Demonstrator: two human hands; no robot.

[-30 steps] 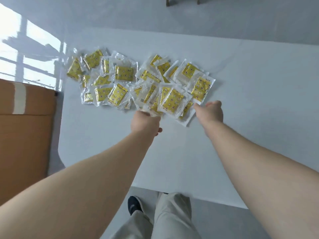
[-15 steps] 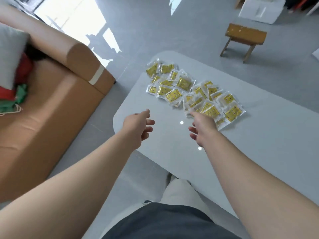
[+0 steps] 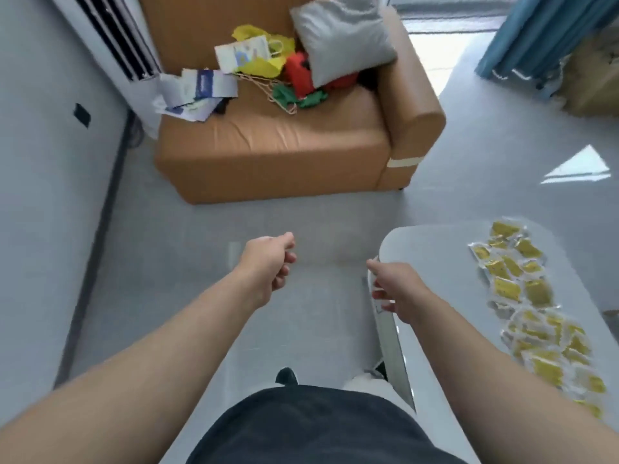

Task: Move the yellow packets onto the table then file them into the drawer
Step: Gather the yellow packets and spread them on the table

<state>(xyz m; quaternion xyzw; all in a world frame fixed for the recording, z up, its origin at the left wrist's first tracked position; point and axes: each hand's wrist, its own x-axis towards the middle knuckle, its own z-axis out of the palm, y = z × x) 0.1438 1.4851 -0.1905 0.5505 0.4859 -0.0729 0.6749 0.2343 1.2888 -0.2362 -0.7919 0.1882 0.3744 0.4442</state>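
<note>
Yellow packets (image 3: 532, 306) lie in one overlapping spread on the right part of the white table (image 3: 435, 249). They are blurred, so we cannot count them exactly, but there are well over a dozen. Our two hands hold nothing. The left hand (image 3: 268, 262) hangs over the floor with loosely curled fingers, and the right hand (image 3: 398, 289) is the same above the table's left edge. One brown sofa (image 3: 284, 145) stands far.

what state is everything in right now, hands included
yellow packets, lying spread out on the table, none held
table, carrying the packets
left hand, loosely curled over the floor, empty
right hand, loosely curled above the table edge, seemingly empty
sofa, littered with bags and papers
grey cushion, tilted against the armrest
</note>
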